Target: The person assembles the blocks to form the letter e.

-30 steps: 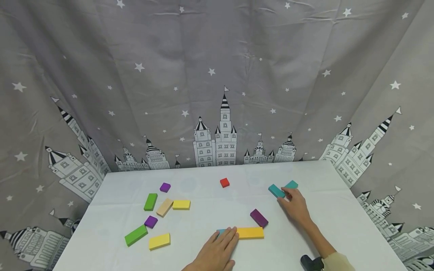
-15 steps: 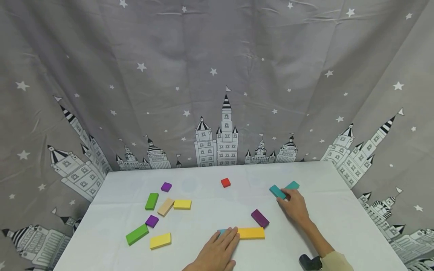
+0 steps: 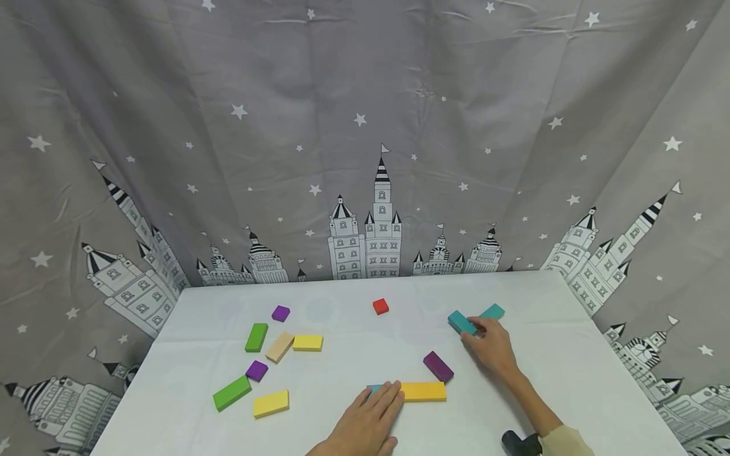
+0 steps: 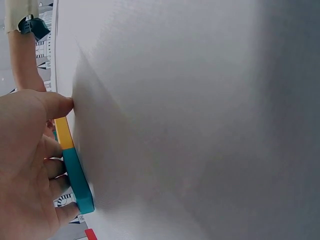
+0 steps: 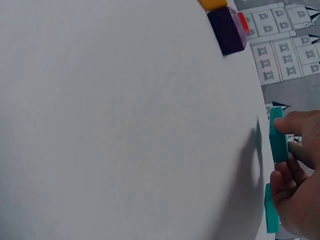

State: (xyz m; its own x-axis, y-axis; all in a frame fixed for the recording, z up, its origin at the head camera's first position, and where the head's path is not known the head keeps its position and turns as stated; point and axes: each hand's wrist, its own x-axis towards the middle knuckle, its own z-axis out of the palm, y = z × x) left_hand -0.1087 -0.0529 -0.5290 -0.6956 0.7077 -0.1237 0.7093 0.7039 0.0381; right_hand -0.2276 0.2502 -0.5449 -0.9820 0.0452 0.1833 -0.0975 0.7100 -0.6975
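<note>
My right hand [image 3: 493, 348] pinches a teal block [image 3: 461, 322] between thumb and fingers at the right of the white table. In the right wrist view its shadow falls apart from it, so the block is slightly raised. A second teal block [image 3: 493, 311] lies just behind that hand. Near the front, my left hand [image 3: 367, 421] rests with straight fingers on another teal block [image 4: 77, 180], which it mostly hides in the head view. That block meets the end of an orange-yellow block [image 3: 423, 392]. A dark purple block [image 3: 438, 367] lies tilted behind the orange-yellow one.
A red block [image 3: 380, 306] lies at the back middle. On the left are green blocks [image 3: 232, 393], purple blocks [image 3: 257, 370], yellow blocks [image 3: 271, 404] and a tan block [image 3: 280, 348]. A grey castle-print curtain [image 3: 359, 158] hangs behind the table.
My right hand has picked its teal block up a little and moved it slightly left. The left hand stays on its block. The head view has shifted a little.
</note>
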